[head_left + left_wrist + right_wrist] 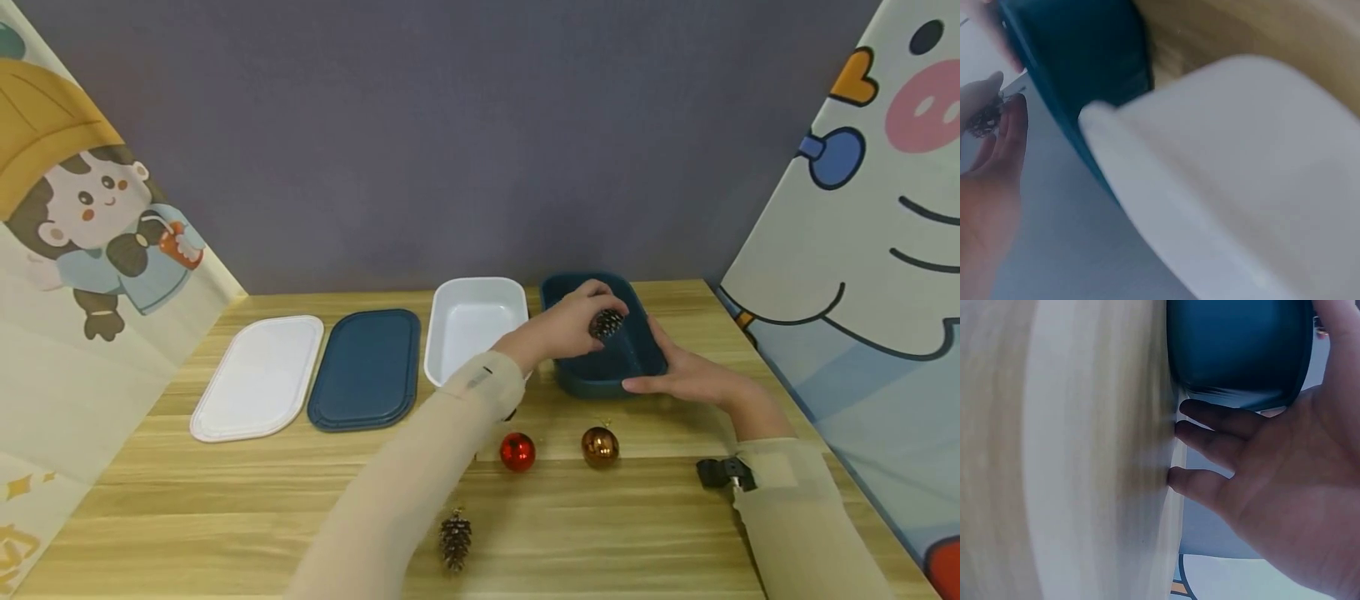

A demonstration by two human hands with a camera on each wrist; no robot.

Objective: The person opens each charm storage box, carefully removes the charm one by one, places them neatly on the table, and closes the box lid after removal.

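Observation:
A brown pine cone is pinched in the fingers of my left hand, held over the dark blue container. The left wrist view also shows this pine cone between thumb and fingers. My right hand touches the near right corner of the blue container, thumb at its front and fingers along its right side. In the right wrist view, these fingers look spread and fairly straight beside the container wall. The left hand and pine cone cover part of the container's inside.
A white container stands left of the blue one. Farther left lie a blue lid and a white lid. Nearer are a red ball ornament, a gold ball ornament and another pine cone beside the left sleeve.

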